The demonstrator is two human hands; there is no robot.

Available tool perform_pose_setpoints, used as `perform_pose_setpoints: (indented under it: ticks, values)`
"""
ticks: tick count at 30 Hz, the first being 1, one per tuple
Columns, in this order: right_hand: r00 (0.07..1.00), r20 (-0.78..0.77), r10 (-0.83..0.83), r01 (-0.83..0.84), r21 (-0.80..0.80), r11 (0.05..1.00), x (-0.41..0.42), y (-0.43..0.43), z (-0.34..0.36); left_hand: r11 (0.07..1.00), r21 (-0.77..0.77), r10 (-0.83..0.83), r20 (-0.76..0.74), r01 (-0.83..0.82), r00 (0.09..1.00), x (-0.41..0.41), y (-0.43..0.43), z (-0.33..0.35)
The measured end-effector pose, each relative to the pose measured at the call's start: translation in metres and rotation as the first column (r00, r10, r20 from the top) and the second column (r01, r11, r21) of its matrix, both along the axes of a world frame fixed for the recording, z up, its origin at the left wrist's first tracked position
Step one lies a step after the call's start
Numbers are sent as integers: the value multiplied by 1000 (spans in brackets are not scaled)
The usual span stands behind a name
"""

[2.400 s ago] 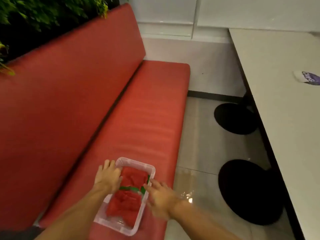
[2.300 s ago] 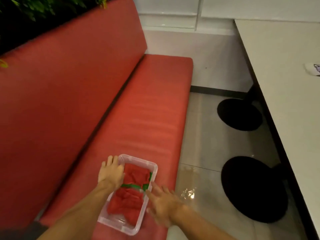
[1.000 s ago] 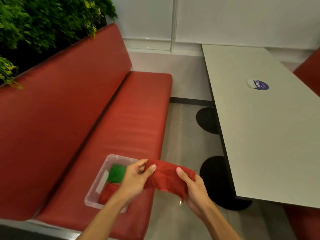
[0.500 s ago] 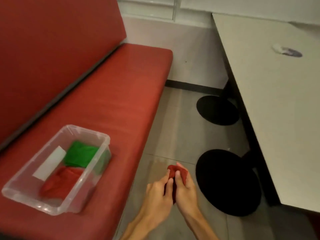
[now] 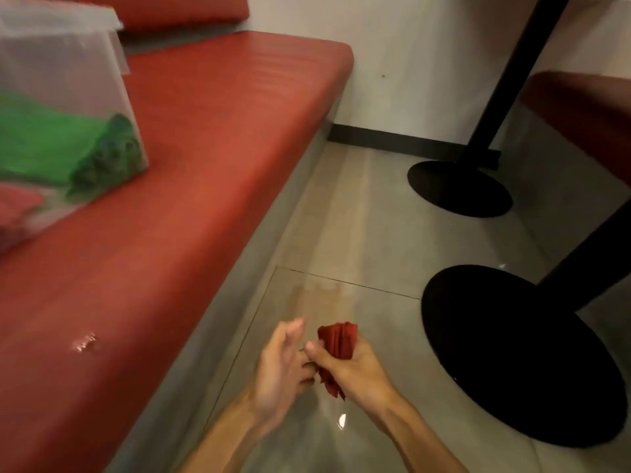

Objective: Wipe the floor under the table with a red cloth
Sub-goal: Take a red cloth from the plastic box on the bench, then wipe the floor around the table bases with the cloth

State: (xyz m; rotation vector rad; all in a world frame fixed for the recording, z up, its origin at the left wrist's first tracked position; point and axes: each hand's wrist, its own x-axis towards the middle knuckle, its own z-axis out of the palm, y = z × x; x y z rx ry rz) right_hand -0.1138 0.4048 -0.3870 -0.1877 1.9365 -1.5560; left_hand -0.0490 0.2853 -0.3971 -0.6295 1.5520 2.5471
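A bunched red cloth (image 5: 338,341) is gripped in my right hand (image 5: 345,368), low over the grey tiled floor (image 5: 341,233). One end of the cloth sticks up above the fist and another hangs below it. My left hand (image 5: 280,367) is just to the left with its fingers spread and relaxed, its fingertips close to my right thumb. I am down near floor level, between the bench and the table's legs. The tabletop is out of view.
A red padded bench (image 5: 177,199) runs along the left with a clear plastic box (image 5: 68,80) holding a green cloth (image 5: 85,155) and a red one. Two black round table bases (image 5: 515,353) (image 5: 459,187) with black posts stand on the right. A white wall closes the far end.
The view has dropped closer to the floor. My left hand has let go of the red cloth and opened, while my right hand keeps the cloth bunched.
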Motion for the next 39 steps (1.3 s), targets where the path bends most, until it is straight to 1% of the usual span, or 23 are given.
perform_pose_setpoints:
  ticks: [2, 4, 6, 8, 9, 11, 12, 15, 18, 19, 22, 24, 25, 28, 30, 32, 33, 36, 39]
  values:
    - [999, -39, 9, -8, 20, 1000, -6, -6, -40, 996, -82, 20, 14, -19, 1000, -3, -8, -40]
    - [998, -56, -16, 18, 25, 1000, -15, -11, -66, 987, -157, 47, 25, -43, 999, -6, -14, -61]
    - [998, -13, -69, 68, -23, 997, -27, -16, -85, 975, -210, 61, -32, -67, 998, -15, -20, -76]
    - [993, 57, -101, 106, -108, 988, -40, -21, -97, 944, -315, 80, -86, -103, 993, -29, -29, -88]
    - [990, 76, -115, 124, -123, 985, -45, -22, -101, 914, -379, 120, -88, -145, 989, -36, -33, -95]
    - [988, 62, -140, 145, -88, 985, -50, -18, -103, 837, -503, 214, -60, -215, 975, -47, -39, -114]
    - [989, 46, -143, 145, -68, 987, -53, -15, -103, 792, -571, 241, -33, -216, 970, -50, -42, -126]
    - [993, -37, -115, 115, 18, 993, -69, -8, -101, 635, -766, 224, 65, -95, 973, -56, -58, -148]
    - [982, -151, -117, 133, 103, 986, -94, -3, -111, 392, -919, 181, 116, 37, 977, -70, -82, -168]
    - [976, -177, -127, 150, 123, 981, -101, -3, -114, 340, -937, 153, 144, 85, 978, -73, -86, -171]
    - [966, -225, -126, 178, 230, 957, -120, 1, -122, 224, -926, 40, 321, 305, 946, -86, -91, -185]
    - [952, -290, -98, 188, 298, 936, -134, 4, -126, 108, -918, 14, 384, 381, 923, -95, -92, -191]
    - [938, -337, -75, 192, 328, 925, -143, 5, -130, 77, -917, 20, 394, 391, 919, -98, -92, -195]
    - [870, -493, 1, 225, 400, 889, -173, 3, -144, 41, -925, 52, 379, 377, 924, -98, -93, -201]
    - [840, -541, 34, 224, 404, 887, -193, -4, -154, 11, -936, 64, 353, 353, 933, -97, -96, -203]
    - [811, -583, 46, 255, 425, 868, -208, -12, -165, 3, -935, 70, 355, 356, 932, -97, -98, -201]
    - [793, -607, 57, 283, 450, 847, -214, -15, -172, 9, -932, 73, 362, 362, 929, -98, -97, -201]
    - [744, -658, 113, 384, 560, 734, -220, -25, -186, 22, -928, 82, 373, 373, 924, -101, -93, -198]
    - [740, -664, 107, 442, 599, 667, -219, -46, -200, 19, -922, 79, 386, 386, 919, -102, -94, -197]
